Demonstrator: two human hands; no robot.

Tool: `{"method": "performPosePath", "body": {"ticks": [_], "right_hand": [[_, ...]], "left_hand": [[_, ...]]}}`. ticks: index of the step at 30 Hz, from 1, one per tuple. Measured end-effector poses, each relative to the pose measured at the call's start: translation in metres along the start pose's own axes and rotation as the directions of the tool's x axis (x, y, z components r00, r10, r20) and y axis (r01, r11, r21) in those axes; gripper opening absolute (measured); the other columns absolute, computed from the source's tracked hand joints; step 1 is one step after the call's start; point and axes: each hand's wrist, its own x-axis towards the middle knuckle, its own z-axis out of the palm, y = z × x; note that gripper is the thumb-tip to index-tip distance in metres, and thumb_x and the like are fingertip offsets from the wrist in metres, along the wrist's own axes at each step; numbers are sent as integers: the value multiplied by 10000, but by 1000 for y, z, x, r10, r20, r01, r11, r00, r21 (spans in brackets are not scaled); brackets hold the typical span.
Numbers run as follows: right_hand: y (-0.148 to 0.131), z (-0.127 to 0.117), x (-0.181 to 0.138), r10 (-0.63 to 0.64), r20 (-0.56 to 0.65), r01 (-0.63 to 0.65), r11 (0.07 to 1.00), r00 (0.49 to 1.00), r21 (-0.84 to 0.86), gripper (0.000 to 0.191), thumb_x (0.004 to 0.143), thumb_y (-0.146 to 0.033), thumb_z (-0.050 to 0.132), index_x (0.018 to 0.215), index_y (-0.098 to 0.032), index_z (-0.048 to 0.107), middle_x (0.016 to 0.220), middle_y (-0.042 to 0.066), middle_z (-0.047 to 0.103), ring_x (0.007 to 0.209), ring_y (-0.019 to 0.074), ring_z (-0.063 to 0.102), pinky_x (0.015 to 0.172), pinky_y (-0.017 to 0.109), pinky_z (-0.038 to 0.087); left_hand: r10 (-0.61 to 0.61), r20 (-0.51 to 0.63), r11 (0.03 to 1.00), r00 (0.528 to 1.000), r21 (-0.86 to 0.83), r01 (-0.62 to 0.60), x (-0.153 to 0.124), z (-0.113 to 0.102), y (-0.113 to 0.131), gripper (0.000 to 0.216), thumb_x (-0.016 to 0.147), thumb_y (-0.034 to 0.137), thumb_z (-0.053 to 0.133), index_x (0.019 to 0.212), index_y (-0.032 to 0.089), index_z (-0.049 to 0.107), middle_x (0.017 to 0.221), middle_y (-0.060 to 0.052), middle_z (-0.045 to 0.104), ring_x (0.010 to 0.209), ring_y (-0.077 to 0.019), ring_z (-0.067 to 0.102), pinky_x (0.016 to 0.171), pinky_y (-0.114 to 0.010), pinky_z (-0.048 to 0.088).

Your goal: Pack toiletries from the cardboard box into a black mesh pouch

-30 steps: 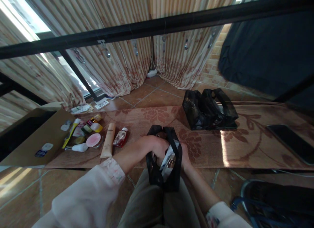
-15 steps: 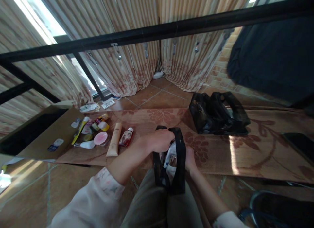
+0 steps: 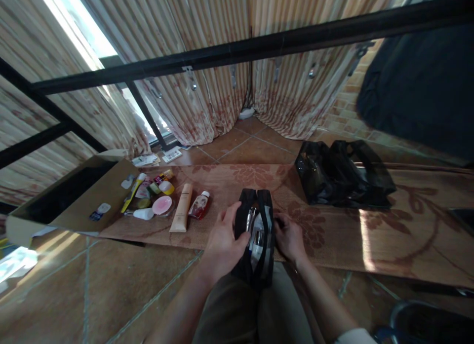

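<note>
A black cosmetic bag [image 3: 264,206] stands with its top open at the bench's near edge, over my knees. Tubes and bottles with white and silver parts [image 3: 256,240] show inside it. My left hand [image 3: 224,240] grips the bag's left wall, thumb over the rim and fingers along the outside. On the other side, my right hand [image 3: 291,239] is closed beside the right wall, its fingertips at a small dark piece; whether this belongs to the bag I cannot tell. Left of the bag lie a beige squeeze tube [image 3: 181,208] and a small red bottle [image 3: 199,206].
Several small cosmetics lie by a pink round jar [image 3: 162,205], near an open cardboard box [image 3: 87,198]. Two black see-through bags [image 3: 342,178] stand at the back right of the cloth-covered bench [image 3: 333,235]. A dark rail [image 3: 229,53] crosses in front of the curtains.
My left hand has come out of the bag's opening onto its left wall. My right hand has shifted slightly along the right side. The view has turned a little left.
</note>
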Motion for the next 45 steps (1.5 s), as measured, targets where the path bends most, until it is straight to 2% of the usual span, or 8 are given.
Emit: {"method": "performPosePath", "body": {"ticks": [11, 17, 24, 28, 33, 38, 41, 45], "right_hand": [[-7, -7, -4, -9, 22, 9, 999, 1000, -43, 298, 770, -348, 443, 849, -160, 660, 844, 100, 701, 765, 231, 636, 688, 309, 466], [-3, -3, -4, 18, 59, -12, 994, 998, -105, 332, 841, -370, 393, 915, -179, 655, 956, 87, 693, 841, 220, 640, 752, 318, 457], [0, -3, -4, 33, 77, -23, 992, 996, -123, 324, 830, -378, 411, 939, -197, 657, 947, 81, 703, 824, 225, 651, 724, 316, 464], [0, -3, -4, 29, 75, -18, 988, 997, -151, 335, 834, -402, 403, 912, -198, 658, 920, 83, 707, 791, 228, 656, 675, 309, 469], [4, -2, -4, 13, 60, -4, 989, 998, -150, 346, 820, -396, 406, 931, -203, 671, 940, 86, 712, 824, 237, 662, 700, 316, 485], [7, -1, -4, 33, 73, -19, 982, 997, -188, 347, 818, -387, 404, 959, -210, 667, 998, 88, 706, 850, 244, 665, 703, 325, 492], [9, 0, -3, 28, 82, -13, 983, 996, -181, 338, 820, -378, 403, 958, -214, 665, 1013, 85, 703, 857, 239, 665, 711, 324, 495], [9, 1, -3, 8, 73, 4, 987, 997, -163, 341, 835, -379, 397, 970, -209, 659, 980, 86, 706, 836, 236, 664, 715, 327, 495]], "left_hand": [[-36, -161, 973, 986, -232, -2, 50, 14, -8, 529, 688, 7, 427, 1162, 194, 571, 1101, -49, 646, 978, -156, 611, 905, -304, 486], [-147, -137, 952, 980, -288, 103, 52, 5, -26, 366, 823, 290, 530, 1161, 153, 544, 1005, -61, 666, 773, -139, 634, 763, -289, 511], [-178, -361, 946, 915, 192, 260, 55, -20, -67, 363, 823, 269, 533, 1158, 132, 517, 1112, -122, 599, 1046, -223, 555, 918, -351, 423], [-210, -277, 833, 937, 451, 320, 65, -21, -93, 379, 789, 187, 547, 1158, 120, 490, 1144, -155, 564, 1145, -263, 492, 977, -386, 363], [-324, -262, 766, 909, 491, 414, 72, -15, -104, 413, 775, 178, 563, 1174, 153, 461, 1162, -155, 555, 1137, -277, 499, 930, -380, 387], [-327, -251, 869, 911, 300, 394, 70, -12, -112, 565, 710, 124, 583, 1250, 130, 417, 1150, -159, 577, 1085, -266, 541, 919, -368, 403], [-327, -221, 945, 919, -60, 322, 68, -11, -109, 508, 703, 138, 585, 1194, 122, 457, 1061, -116, 624, 963, -199, 594, 869, -311, 438], [-325, -219, 847, 920, -500, 180, 69, -18, -78, 252, 740, 215, 563, 981, 148, 532, 865, -30, 629, 772, -132, 595, 718, -251, 470]]}}
